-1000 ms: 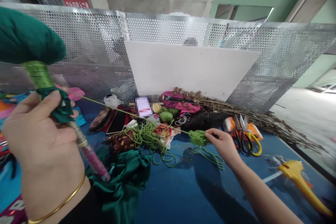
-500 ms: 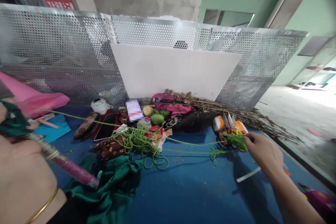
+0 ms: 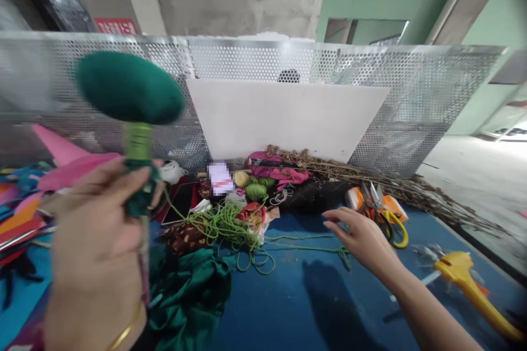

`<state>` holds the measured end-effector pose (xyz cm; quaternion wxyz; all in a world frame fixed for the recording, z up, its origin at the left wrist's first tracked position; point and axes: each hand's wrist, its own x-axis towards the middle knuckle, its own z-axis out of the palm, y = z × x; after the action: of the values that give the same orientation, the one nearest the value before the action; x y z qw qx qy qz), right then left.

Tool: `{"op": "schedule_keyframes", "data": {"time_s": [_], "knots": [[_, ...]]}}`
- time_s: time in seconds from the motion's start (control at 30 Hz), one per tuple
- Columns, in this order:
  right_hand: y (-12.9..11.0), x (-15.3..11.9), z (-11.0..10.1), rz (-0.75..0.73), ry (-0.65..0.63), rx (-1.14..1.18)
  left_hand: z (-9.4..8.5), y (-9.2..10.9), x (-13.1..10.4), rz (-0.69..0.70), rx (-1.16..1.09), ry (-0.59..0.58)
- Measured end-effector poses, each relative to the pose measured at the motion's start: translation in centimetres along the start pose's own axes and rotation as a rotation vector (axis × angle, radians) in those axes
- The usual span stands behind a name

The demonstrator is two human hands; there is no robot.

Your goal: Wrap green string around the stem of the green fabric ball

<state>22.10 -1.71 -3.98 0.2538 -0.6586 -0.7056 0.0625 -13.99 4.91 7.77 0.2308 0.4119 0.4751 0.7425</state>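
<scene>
My left fingers (image 3: 135,179) clamped, half-hiding, a slender green-wrapped stem (image 3: 138,143); my right fingers (image 3: 336,214) stood apart near stringy green yarn (image 3: 345,255).

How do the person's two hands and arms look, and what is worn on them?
The left hand has a gold-coloured bangle at the wrist and a black sleeve beyond it. The right hand shows no bracelet, its forearm no sleeve. Neither wears a glove.

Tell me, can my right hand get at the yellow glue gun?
Probably yes: the glue gun lies beside your forearm, its handle in plain view, though your right hand would need drawing back.
</scene>
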Motion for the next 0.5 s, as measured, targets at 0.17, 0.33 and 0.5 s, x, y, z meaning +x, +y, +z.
{"op": "schedule_keyframes", "data": {"time_s": [0.17,0.33,0.5], "knots": [[-7.1,0.9,1.3,-0.181,0.028,0.615,3.2,0.7,-6.9,-0.449,-0.173,-0.644],[-11.9,0.3,3.9,-0.231,-0.132,1.161,4.0,0.8,-10.2,-0.699,-0.306,-0.902],[-11.1,0.2,3.6,-0.14,-0.402,1.192,4.2,0.4,-9.8,-0.762,-0.319,-0.886]]}}
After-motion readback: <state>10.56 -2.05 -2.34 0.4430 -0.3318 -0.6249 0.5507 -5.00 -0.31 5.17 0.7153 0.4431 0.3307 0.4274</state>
